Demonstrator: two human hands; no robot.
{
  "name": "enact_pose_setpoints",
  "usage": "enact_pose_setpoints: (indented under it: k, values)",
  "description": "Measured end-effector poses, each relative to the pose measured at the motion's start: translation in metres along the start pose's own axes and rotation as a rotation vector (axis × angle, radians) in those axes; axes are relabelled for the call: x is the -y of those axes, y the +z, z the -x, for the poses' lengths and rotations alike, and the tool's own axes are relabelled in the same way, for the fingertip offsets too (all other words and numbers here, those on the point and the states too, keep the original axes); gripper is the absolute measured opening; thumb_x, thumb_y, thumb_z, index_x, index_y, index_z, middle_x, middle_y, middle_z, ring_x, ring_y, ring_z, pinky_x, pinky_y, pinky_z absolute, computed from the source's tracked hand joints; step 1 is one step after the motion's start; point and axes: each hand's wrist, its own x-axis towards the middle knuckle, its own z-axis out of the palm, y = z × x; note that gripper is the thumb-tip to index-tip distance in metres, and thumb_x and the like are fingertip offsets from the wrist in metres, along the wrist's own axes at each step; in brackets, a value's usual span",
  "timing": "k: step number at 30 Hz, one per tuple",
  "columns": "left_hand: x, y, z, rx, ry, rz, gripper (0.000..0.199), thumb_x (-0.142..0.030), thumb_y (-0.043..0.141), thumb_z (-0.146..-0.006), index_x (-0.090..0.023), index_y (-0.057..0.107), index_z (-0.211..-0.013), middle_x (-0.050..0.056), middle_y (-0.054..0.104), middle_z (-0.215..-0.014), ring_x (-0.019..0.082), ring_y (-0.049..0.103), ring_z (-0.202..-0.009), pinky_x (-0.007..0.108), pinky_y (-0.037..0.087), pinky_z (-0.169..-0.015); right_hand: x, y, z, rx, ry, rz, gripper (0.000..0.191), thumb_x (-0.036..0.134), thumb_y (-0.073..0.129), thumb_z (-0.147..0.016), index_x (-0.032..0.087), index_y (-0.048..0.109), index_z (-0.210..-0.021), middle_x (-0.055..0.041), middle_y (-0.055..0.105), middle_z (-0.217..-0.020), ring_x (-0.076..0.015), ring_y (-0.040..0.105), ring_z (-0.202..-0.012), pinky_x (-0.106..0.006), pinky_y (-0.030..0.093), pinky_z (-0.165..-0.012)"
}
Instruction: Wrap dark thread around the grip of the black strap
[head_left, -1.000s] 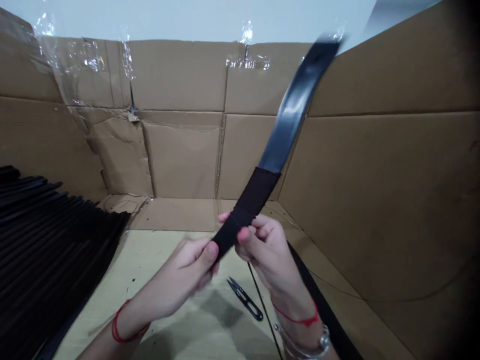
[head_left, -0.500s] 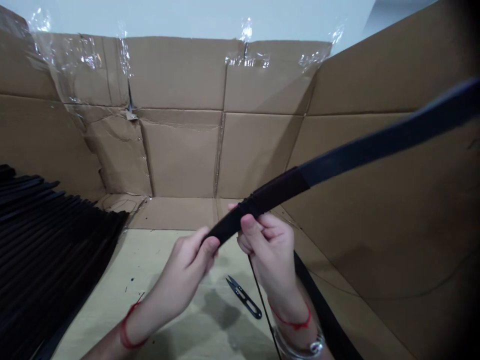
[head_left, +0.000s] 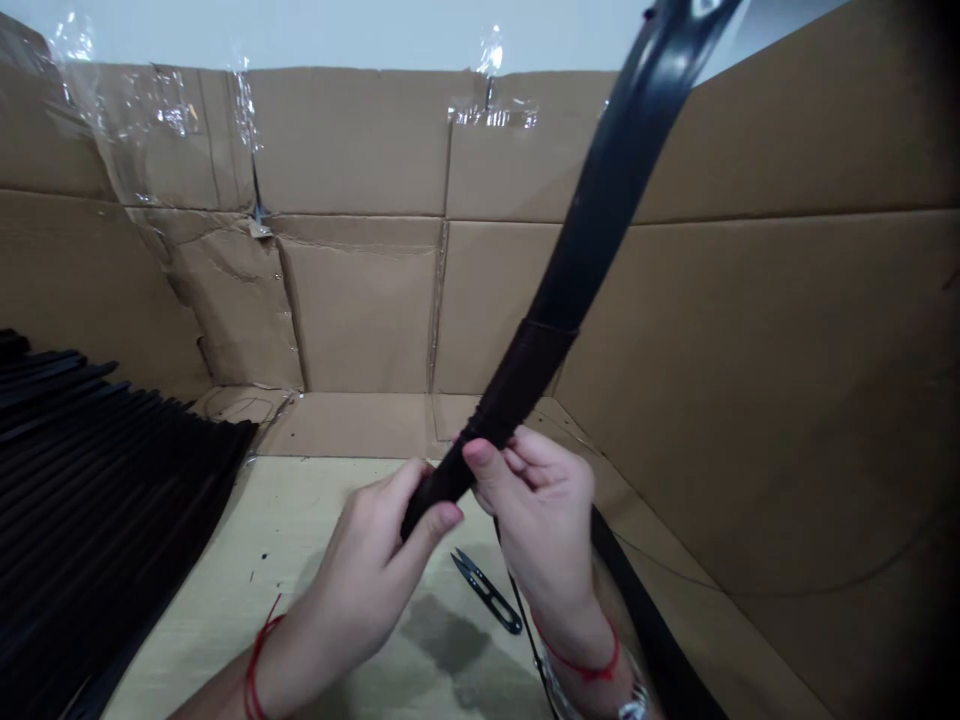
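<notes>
A long, curved, glossy black strip [head_left: 619, 165] rises from my hands toward the upper right, its far end cut off by the top of the view. Dark brownish cord wrapping [head_left: 525, 375] covers its lower middle part. My left hand [head_left: 360, 570] grips the strip's near end, thumb along its side. Just above it, my right hand [head_left: 547, 520] is closed at the lower edge of the wrapping, thumb pressed on it. A thin dark cord [head_left: 535, 650] runs down from under my right hand. Below my hands lie black thread snips [head_left: 471, 570].
Many similar black strips [head_left: 112, 500] are stacked at the left. Cardboard walls [head_left: 360, 300] with clear tape enclose the pale work surface [head_left: 225, 560]. Another dark strip [head_left: 660, 640] lies beside my right forearm, and a loose thread crosses the right side.
The held strip has swung steeper, its far end moving from the right edge up to the top. Both hands keep their hold; the snips stay put.
</notes>
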Motion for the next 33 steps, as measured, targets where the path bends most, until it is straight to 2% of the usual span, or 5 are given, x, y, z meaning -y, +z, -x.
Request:
enact_pose_setpoints:
  k: [5,10,14,24,33]
  values:
    - [-0.002,0.002,0.006,0.244,-0.075,0.268,0.047,-0.065,0.038,-0.086,-0.019,0.047,-0.080,-0.007,0.034,-0.053,0.006,0.028,-0.043,0.019,0.022,-0.042,-0.002,-0.006,-0.003,0.358,0.217,-0.188,0.036,0.045,0.077,-0.075,0.015,0.073,-0.093,0.0060,0.036,-0.052,-0.0023,0.016,-0.041,-0.019,0.010,-0.037]
    - [-0.004,-0.009,0.001,-0.173,0.025,-0.093,0.040,-0.057,0.052,-0.085,-0.018,0.047,-0.076,-0.004,0.040,-0.060,0.006,0.032,-0.054,0.019,0.021,-0.050,-0.011,-0.002,-0.008,0.167,0.187,-0.165,0.038,0.043,0.080,-0.071,0.015,0.070,-0.095,0.0088,0.030,-0.049,-0.0032,0.017,-0.041,-0.020,0.010,-0.038]
    - [-0.002,-0.007,-0.003,0.210,-0.180,0.260,0.052,-0.064,0.024,-0.090,-0.019,0.046,-0.076,-0.007,0.029,-0.051,0.006,0.024,-0.043,0.019,0.022,-0.042,-0.015,0.001,-0.010,0.281,0.220,-0.150,0.033,0.043,0.078,-0.073,0.012,0.067,-0.075,0.0083,0.033,-0.047,-0.0019,0.018,-0.038,-0.019,0.012,-0.037]
    - [-0.008,-0.022,-0.003,0.170,-0.187,0.363,0.063,-0.070,0.030,-0.086,-0.013,0.056,-0.076,-0.003,0.046,-0.050,0.006,0.041,-0.042,0.017,0.033,-0.044,-0.007,0.011,-0.003,0.339,0.234,0.037,0.033,0.042,0.070,-0.081,0.012,0.064,-0.069,-0.0012,0.058,-0.053,-0.0126,0.058,-0.049,-0.022,0.040,-0.044]
    - [-0.009,-0.026,-0.010,0.102,-0.255,0.555,0.062,-0.072,0.045,-0.079,-0.015,0.046,-0.056,-0.009,0.028,-0.040,0.000,0.018,-0.033,0.014,0.013,-0.033,-0.007,0.012,0.013,0.441,0.374,0.082,0.074,0.035,0.077,-0.075,0.014,0.047,-0.139,0.0087,0.046,-0.054,-0.0059,0.040,-0.046,-0.017,0.034,-0.044]
